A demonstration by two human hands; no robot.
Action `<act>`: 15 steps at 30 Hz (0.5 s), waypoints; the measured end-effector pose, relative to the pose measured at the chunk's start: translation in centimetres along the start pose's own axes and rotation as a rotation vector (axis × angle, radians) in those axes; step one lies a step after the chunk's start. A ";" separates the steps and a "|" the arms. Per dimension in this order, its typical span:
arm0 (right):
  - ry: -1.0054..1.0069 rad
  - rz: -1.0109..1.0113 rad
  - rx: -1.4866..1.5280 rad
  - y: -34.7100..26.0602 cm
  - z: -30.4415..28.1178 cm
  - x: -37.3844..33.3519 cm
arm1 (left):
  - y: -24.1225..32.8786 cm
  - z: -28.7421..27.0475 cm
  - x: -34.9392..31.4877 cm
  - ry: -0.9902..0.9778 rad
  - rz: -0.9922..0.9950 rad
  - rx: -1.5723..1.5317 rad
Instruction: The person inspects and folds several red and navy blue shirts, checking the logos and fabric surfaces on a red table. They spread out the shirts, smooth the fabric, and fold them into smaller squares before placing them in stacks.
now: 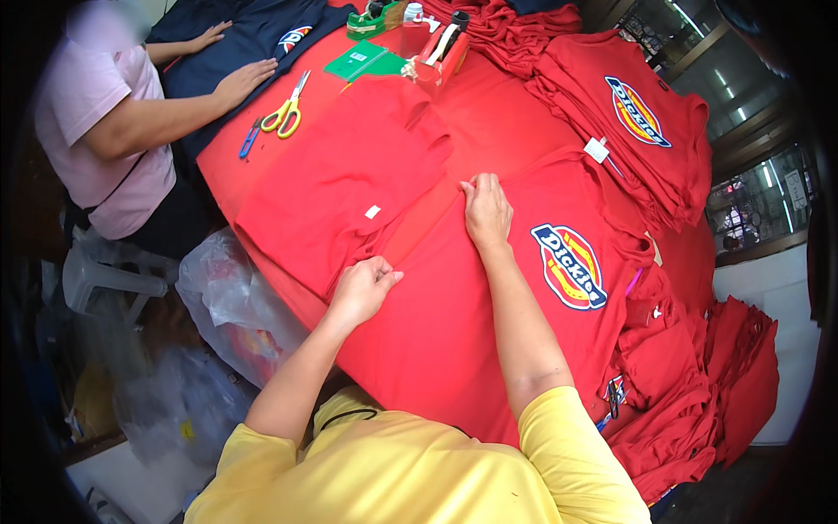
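A red T-shirt (pixel 445 323) with a dark blue, white and yellow oval print lies spread on the table in front of me. My left hand (pixel 362 288) pinches its left edge near the lower corner. Farther up the same edge, my right hand (pixel 487 210) is closed on the cloth, fingers curled. A narrow fold of fabric runs between the two hands. Just beyond them lies another red garment (pixel 340 166), flat, with a small white tag; its edge comes close to my left hand.
Folded red T-shirts (pixel 646 166) are stacked at the right, with a crumpled red pile (pixel 672 384) nearer me. Yellow scissors (pixel 284 118), a blue cutter (pixel 250 140), a green notebook (pixel 367 61) and a tape dispenser (pixel 436 57) lie farther off. A co-worker handles a navy garment (pixel 236 52) at far left.
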State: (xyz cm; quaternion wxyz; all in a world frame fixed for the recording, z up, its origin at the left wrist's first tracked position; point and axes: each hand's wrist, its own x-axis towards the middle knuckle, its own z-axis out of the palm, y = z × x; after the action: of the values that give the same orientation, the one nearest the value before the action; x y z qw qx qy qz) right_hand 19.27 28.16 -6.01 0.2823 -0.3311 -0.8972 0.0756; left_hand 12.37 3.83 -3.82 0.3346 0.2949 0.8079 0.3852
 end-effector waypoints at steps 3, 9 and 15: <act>0.002 0.000 -0.009 -0.2 0.0 0.0 | 0.1 -0.1 -0.4 0.025 0.038 0.042; -0.019 -0.023 -0.048 0.0 0.1 0.1 | -1.0 0.4 0.3 0.047 0.081 0.039; -0.151 0.089 -0.095 -1.3 -0.7 0.8 | -0.2 -0.4 0.4 -0.038 0.042 0.063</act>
State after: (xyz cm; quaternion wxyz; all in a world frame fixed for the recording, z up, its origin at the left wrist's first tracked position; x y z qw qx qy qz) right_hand 18.43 27.68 -4.67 0.1941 -0.3769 -0.9030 0.0700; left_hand 11.76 3.84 -3.89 0.3321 0.3293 0.8069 0.3607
